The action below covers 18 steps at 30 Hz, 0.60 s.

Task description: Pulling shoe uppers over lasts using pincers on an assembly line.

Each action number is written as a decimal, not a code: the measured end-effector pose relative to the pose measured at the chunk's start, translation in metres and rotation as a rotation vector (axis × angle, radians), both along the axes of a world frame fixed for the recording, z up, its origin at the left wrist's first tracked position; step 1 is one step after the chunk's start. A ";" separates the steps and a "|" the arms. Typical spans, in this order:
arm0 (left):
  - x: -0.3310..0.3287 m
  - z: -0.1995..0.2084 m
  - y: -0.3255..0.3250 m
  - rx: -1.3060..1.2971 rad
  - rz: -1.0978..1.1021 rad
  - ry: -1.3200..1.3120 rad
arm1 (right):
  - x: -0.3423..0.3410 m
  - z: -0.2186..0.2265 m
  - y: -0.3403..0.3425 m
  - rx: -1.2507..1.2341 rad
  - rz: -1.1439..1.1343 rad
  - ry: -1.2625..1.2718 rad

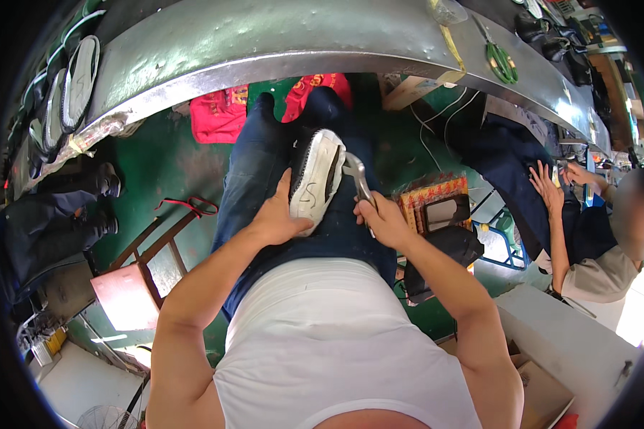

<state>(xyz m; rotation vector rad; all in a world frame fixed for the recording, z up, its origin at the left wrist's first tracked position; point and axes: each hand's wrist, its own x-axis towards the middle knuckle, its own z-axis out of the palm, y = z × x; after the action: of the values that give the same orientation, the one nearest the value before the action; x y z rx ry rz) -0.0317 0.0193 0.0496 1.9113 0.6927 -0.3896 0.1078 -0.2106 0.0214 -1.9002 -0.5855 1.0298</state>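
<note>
On my lap lies a shoe upper stretched over a last [318,179], its pale underside facing up with a dark handwritten mark near the heel. My left hand [275,217] is closed around the heel end, thumb and fingers spread along its side. My right hand [383,219] grips the handles of metal lasting pliers [358,174]. The head of the pliers is at the shoe's right edge, near the toe end; whether the jaws pinch the material I cannot tell.
A metal workbench [265,36] curves across the front, bearing green-handled scissors [502,64] and, at left, several shoes on lasts [80,82]. A wooden stool [132,293] stands left. A co-worker [594,236] sits right; another person's legs [57,214] show left. Red cloth [218,118] lies below the bench.
</note>
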 end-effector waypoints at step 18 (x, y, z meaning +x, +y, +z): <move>0.072 -0.054 0.025 0.029 -0.073 -0.346 | -0.002 -0.006 -0.026 0.054 -0.172 0.144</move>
<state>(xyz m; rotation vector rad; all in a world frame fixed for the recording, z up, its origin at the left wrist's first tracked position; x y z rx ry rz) 0.0404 0.0440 -0.0040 1.9710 0.4027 -0.0878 0.1062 -0.2361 0.0158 -1.7786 -0.3576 1.0183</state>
